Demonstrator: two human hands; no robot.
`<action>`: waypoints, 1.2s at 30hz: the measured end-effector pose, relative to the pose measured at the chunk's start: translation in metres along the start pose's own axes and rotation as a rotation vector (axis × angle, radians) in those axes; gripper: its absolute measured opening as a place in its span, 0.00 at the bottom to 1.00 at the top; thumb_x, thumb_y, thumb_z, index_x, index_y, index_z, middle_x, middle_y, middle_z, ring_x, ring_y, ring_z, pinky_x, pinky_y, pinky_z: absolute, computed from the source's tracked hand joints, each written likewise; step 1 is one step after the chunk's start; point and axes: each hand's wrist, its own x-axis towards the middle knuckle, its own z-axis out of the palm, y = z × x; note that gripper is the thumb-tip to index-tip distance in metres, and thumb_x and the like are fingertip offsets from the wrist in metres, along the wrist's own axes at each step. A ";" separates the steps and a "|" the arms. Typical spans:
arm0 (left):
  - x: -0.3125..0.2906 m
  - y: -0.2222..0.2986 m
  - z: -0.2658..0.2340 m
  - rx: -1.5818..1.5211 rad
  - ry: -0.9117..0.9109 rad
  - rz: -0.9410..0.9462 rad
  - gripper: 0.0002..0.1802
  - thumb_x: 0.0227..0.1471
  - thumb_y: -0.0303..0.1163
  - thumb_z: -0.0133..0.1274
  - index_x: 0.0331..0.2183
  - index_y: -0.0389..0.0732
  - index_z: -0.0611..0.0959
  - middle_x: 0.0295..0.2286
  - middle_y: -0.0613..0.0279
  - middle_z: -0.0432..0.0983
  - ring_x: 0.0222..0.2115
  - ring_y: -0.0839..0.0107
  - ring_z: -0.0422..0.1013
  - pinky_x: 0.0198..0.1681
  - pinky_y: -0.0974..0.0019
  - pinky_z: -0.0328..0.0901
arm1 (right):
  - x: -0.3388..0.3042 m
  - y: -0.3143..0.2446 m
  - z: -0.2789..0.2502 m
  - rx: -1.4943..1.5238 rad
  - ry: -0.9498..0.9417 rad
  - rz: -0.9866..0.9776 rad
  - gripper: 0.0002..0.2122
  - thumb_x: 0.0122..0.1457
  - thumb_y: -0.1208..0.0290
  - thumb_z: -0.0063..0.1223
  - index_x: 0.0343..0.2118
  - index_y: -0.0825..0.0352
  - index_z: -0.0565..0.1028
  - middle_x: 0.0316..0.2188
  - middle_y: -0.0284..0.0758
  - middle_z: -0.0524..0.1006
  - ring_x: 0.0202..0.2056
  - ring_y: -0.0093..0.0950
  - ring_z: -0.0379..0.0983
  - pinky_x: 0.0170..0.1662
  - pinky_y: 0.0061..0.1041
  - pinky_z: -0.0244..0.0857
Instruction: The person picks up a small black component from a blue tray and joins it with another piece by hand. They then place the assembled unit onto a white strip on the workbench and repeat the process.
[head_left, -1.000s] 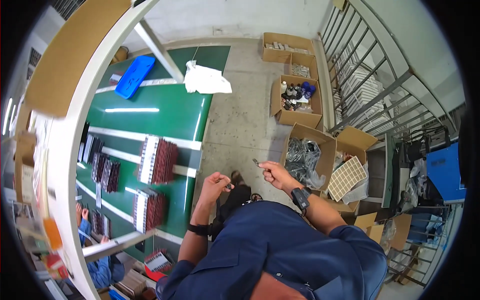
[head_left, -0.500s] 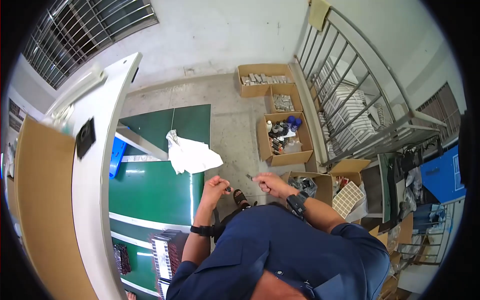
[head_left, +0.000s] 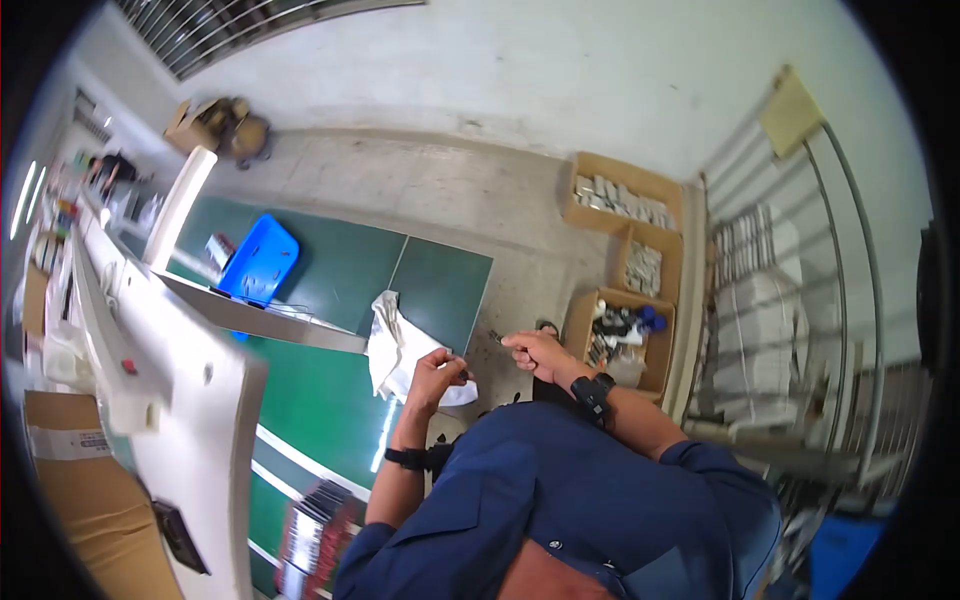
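Note:
In front of my chest, my left hand (head_left: 436, 381) is closed in a pinch near the right edge of the green table (head_left: 320, 400). Something small and dark may be between its fingertips, but it is too small to name. To the right, level with it, my right hand (head_left: 540, 356) is closed on a small dark piece (head_left: 496, 338) that sticks out past the thumb and finger. The hands are apart from each other. A crumpled white cloth (head_left: 395, 350) lies on the table just beyond my left hand.
A blue tray (head_left: 262, 262) sits on the table's far part; a stack of dark flat pieces (head_left: 325, 515) is at its near end. A white shelf (head_left: 205, 380) rises at left. Open cardboard boxes (head_left: 600, 215) line the floor beside a metal railing (head_left: 825, 290).
My view has swung to the left, bringing the blue tray and far-left room into sight. Both hands stay in front of me, still closed and slightly shifted.

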 end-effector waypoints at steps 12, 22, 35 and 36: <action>0.262 0.208 0.135 -0.074 0.042 0.055 0.06 0.52 0.24 0.55 0.25 0.39 0.76 0.22 0.65 0.76 0.24 0.73 0.77 0.26 0.72 0.71 | 0.120 -0.364 -0.058 -0.142 0.019 -0.034 0.06 0.56 0.72 0.60 0.28 0.63 0.72 0.15 0.23 0.62 0.15 0.15 0.58 0.16 0.16 0.48; 0.451 0.232 0.138 -0.266 0.005 0.118 0.07 0.51 0.23 0.54 0.24 0.41 0.74 0.21 0.66 0.74 0.25 0.73 0.78 0.27 0.72 0.72 | 0.251 -0.485 -0.071 -0.369 0.052 0.111 0.11 0.55 0.73 0.59 0.22 0.58 0.66 0.16 0.23 0.61 0.15 0.16 0.58 0.16 0.17 0.49; 0.567 0.326 0.042 -0.424 0.297 0.192 0.07 0.51 0.26 0.54 0.23 0.39 0.74 0.22 0.66 0.76 0.26 0.75 0.77 0.26 0.71 0.71 | 0.443 -0.617 0.054 -0.687 -0.095 0.319 0.07 0.56 0.74 0.58 0.26 0.61 0.70 0.17 0.23 0.62 0.15 0.15 0.57 0.16 0.16 0.48; 0.567 0.336 0.036 -0.426 0.344 0.178 0.07 0.51 0.26 0.54 0.24 0.39 0.74 0.22 0.66 0.76 0.26 0.74 0.77 0.26 0.71 0.71 | 0.459 -0.624 0.064 -0.687 -0.129 0.351 0.07 0.56 0.74 0.58 0.26 0.62 0.70 0.17 0.23 0.62 0.15 0.14 0.57 0.16 0.16 0.48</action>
